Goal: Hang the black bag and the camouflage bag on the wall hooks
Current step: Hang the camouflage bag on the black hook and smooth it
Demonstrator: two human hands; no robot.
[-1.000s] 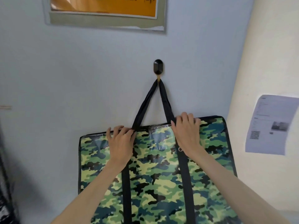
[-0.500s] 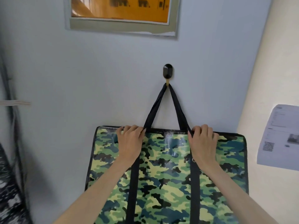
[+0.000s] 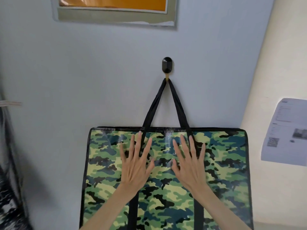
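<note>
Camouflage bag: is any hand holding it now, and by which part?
Nothing is held. The left hand and right hand lie open on the camouflage bag; its handles hang on the hook.

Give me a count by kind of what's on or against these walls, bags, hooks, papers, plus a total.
Camouflage bag: 1
Wall hook: 1
Framed poster: 1
Printed sheet: 1
Total: 4
A dark blurred shape at the left edge can't be identified, so it's not counted.

We face a pale blue wall (image 3: 83, 72) | framed orange picture (image 3: 114, 10) at top | cream wall (image 3: 282, 55) at right | printed sheet (image 3: 285, 131) stuck on it
</note>
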